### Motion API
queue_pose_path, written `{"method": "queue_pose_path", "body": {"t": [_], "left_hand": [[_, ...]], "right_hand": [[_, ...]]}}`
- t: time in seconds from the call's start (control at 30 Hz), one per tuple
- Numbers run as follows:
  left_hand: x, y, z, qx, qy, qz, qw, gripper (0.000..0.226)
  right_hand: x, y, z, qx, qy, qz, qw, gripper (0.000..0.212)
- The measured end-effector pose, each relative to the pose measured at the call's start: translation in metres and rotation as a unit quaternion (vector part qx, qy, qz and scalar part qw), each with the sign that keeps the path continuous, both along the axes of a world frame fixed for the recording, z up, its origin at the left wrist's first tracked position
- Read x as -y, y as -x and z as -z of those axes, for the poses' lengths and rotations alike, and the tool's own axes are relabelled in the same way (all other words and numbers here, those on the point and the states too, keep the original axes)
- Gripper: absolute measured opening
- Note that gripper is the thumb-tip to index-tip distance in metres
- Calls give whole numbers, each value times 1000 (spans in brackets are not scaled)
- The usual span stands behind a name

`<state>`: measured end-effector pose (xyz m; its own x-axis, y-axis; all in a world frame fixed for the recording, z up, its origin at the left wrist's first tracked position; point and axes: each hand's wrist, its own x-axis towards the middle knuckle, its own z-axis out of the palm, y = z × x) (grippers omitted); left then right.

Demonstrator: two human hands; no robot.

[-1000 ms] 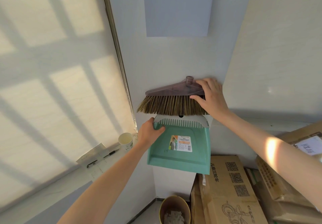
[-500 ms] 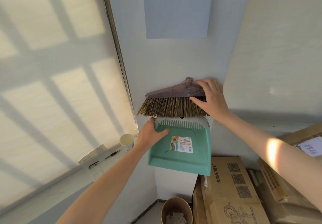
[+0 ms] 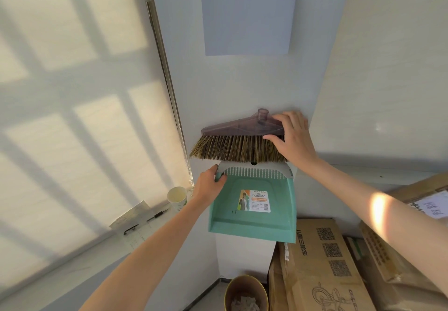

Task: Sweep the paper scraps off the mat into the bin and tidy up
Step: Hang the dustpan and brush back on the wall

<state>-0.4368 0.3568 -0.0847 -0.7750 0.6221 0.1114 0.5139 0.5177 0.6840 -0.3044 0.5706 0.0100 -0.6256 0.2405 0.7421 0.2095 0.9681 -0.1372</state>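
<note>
Paper scraps (image 3: 244, 304): small pale torn bits, sitting in the bin (image 3: 246, 291), a round open tub with a dull yellow-brown rim, on the floor at the bottom of the corner. No mat in view.

Right of the bin: stacked cardboard boxes (image 3: 324, 262), matte brown, printed QR squares and a line-drawn tricycle.

Left, on the window sill (image 3: 80, 257): flat paper sheets with a black pen (image 3: 157, 214), and a paper cup (image 3: 177, 198), white, tapered, upright and open.

Dustpan (image 3: 252, 204): smooth teal plastic, scoop shape, flat against the wall with its lip down. Grey comb-toothed strip along the top edge, glossy printed label on the inner face. Left hand (image 3: 209, 184) is closed on the dustpan's upper left corner, fingers wrapped over the grey edge.

Brush head (image 3: 238, 138) just above, bristle tips touching the dustpan's top edge. Translucent smoky-purple plastic back, low triangle shape, short round socket on top with no handle fitted. Bristles stiff, straight, straw-and-dark streaked, fanning slightly outward. Right hand (image 3: 292, 136) grips its right end, thumb across the bristles, fingers over the plastic back.

Behind: plain white wall, pale paper sign (image 3: 247, 12) reading "2 - 6". Roller blind (image 3: 72, 92) on the left, fine woven texture, sunlit in window-pane blocks.
</note>
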Motion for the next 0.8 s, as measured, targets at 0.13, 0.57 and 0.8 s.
{"method": "queue_pose_path", "body": {"t": [0.13,0.57,0.8], "left_hand": [[0,0,4,6,-11,0,1000,22],[-1,5,6,12,-13,3,1000,21],[1,6,4,0,14,-15,1000,24]], "right_hand": [[-1,-4,1,-21,-8,16,1000,55],[-8,-8,8,16,16,32,999,55],[-7,-7,6,24,13,19,999,56]]}}
